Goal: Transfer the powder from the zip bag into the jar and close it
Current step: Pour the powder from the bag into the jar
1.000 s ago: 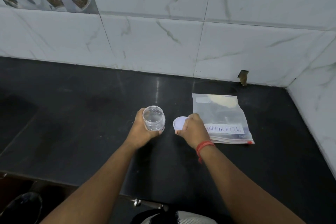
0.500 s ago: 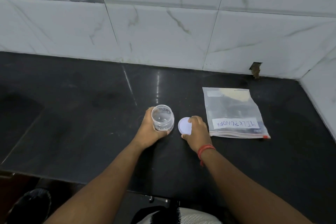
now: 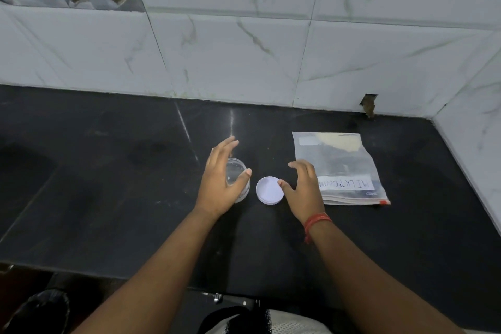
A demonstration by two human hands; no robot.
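A small clear jar [image 3: 236, 175] stands upright and uncapped on the black counter. My left hand [image 3: 220, 179] hovers open around it, fingers spread, thumb near its rim; it hides the jar's left side. The white round lid [image 3: 269, 190] lies flat just right of the jar. My right hand [image 3: 303, 187] is open over the counter, thumb tip at the lid's right edge, fingers reaching over the zip bag's left edge. The clear zip bag [image 3: 344, 165] lies flat to the right, with a white handwritten label and pale powder at its far end.
The black stone counter [image 3: 122, 198] ends at a white marble-tiled wall [image 3: 244, 49] behind and a side wall [image 3: 477, 144] on the right. A chipped hole [image 3: 368, 106] sits at the wall's base. The counter's front edge runs below my forearms.
My left hand has let go of the jar and opened above it. My right hand has released the lid onto the counter and spread open, shifting toward the bag.
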